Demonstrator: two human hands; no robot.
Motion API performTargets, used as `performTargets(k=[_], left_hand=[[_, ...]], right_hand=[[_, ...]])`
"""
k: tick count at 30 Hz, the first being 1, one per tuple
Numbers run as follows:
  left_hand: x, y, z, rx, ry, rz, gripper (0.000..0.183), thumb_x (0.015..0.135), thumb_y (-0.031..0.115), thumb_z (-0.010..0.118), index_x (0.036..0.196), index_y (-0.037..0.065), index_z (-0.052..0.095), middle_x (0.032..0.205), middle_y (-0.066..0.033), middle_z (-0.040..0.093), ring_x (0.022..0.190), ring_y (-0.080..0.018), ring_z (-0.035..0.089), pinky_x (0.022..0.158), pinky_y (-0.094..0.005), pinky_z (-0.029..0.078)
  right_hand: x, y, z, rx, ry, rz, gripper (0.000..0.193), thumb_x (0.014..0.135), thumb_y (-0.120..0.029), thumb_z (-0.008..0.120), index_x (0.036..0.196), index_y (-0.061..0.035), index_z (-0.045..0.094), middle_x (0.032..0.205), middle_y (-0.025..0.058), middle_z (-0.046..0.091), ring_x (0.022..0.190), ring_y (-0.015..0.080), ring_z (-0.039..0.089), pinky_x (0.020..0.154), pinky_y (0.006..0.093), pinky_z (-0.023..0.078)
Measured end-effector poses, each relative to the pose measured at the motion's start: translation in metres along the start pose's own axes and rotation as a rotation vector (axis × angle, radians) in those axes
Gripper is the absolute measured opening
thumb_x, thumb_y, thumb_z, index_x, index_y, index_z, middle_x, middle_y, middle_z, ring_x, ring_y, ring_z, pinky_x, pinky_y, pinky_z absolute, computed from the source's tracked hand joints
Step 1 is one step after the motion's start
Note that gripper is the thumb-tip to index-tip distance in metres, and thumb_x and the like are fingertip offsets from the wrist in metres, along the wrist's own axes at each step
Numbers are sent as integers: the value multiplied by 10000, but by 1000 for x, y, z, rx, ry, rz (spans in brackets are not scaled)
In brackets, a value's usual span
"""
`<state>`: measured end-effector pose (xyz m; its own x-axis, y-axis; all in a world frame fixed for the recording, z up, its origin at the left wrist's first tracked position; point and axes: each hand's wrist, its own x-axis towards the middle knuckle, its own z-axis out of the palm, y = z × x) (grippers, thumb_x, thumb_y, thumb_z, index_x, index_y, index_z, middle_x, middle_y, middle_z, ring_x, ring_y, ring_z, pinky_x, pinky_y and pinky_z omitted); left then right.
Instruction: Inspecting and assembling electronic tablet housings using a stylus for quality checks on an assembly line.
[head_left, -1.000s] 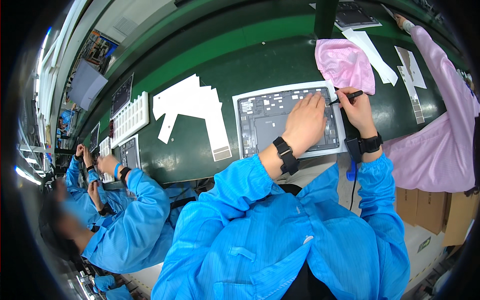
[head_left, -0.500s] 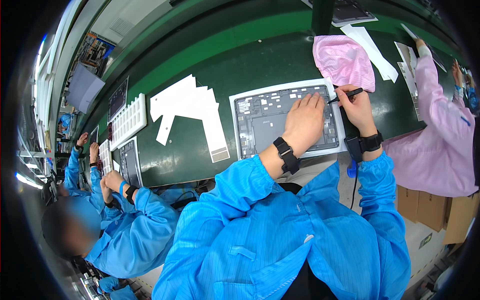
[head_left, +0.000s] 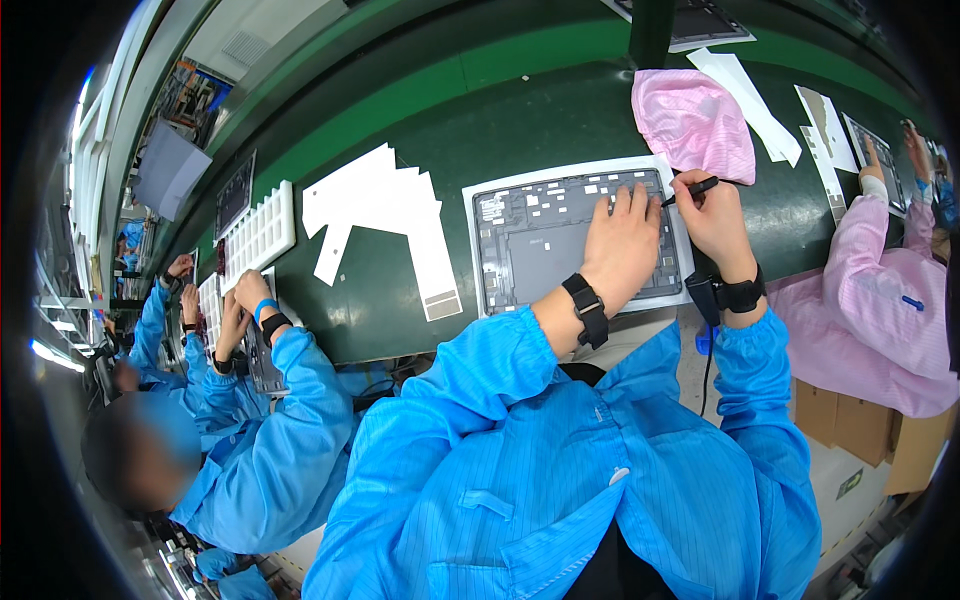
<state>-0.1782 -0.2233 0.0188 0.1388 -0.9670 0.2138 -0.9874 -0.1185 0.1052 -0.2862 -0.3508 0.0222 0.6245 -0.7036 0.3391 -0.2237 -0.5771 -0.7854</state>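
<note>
In front of me a dark grey tablet-like housing [head_left: 545,252] lies on a white sheet [head_left: 478,190] on the green bench. Small white patches are scattered over it, mostly along its far side. My left hand [head_left: 621,243] rests flat on its right half, fingers stretched out and pointing away from me. At the far right corner my right hand [head_left: 712,215] pinches a slim black pen-like tool [head_left: 700,187]. The tool's tip points left, at the housing's right edge by my left fingertips. Whether it touches is too small to tell.
White card strips [head_left: 370,195] lie fanned out at left. Beyond them are a white compartment tray [head_left: 262,235] and a co-worker's hands [head_left: 240,305]. A pink cloth [head_left: 690,120] sits behind my right hand, near more white strips [head_left: 745,100]. A pink-sleeved co-worker [head_left: 860,270] works at right.
My left hand has shifted slightly right over the housing. My right hand still holds the black tool there. The pink-sleeved arm has come down to a panel; the left co-worker's hands have moved forward.
</note>
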Motion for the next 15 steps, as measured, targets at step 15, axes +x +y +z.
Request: performTargets(k=[15], left_hand=[[-119,-114,-105,-131,-9,-768,325,917,269,557,894,-49,625,866,-259,650,811,-423,639,712,-472,507]], right_hand=[[-50,4,-36,380,170,373,337,1005,-271,486,791,-21,559,676,25,548,603,128,485,586,290,388]])
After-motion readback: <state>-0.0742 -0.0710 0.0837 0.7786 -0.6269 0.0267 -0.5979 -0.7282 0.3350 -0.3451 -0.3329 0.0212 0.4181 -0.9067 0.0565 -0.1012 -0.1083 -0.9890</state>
